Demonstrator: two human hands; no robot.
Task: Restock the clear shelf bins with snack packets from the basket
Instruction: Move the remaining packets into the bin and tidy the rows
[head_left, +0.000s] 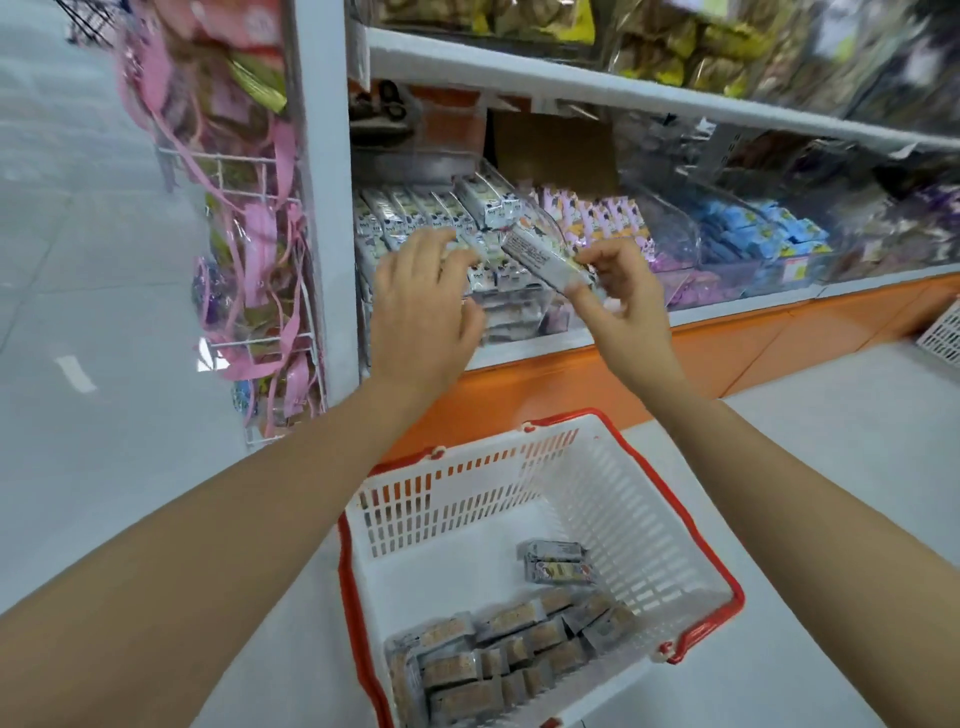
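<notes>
Snack packet (545, 260), white and oblong, is pinched by its lower end between the thumb and curled fingers of the right hand (628, 301), just above centre toward 12 o'clock. It is held tilted over the front of the leftmost clear bin (485, 174). The left hand (421, 306), at 11 o'clock, is laid with spread, fairly straight fingers on the white packets (410, 208) stacked in that bin; nothing is gripped by it. A white basket (597, 499) with red handles is seen on the floor at 6 o'clock, with brown packets (498, 654) piled in its near end. Pink packets (597, 218) and blue packets (753, 239) are seen in bins toward 1 and 2 o'clock. A wire rack (249, 234) hung with pink-ribboned bags is seen at 10 o'clock. The left fingertips are blurred, print cannot be read, and a second basket (943, 338) is cut off at 3 o'clock.
</notes>
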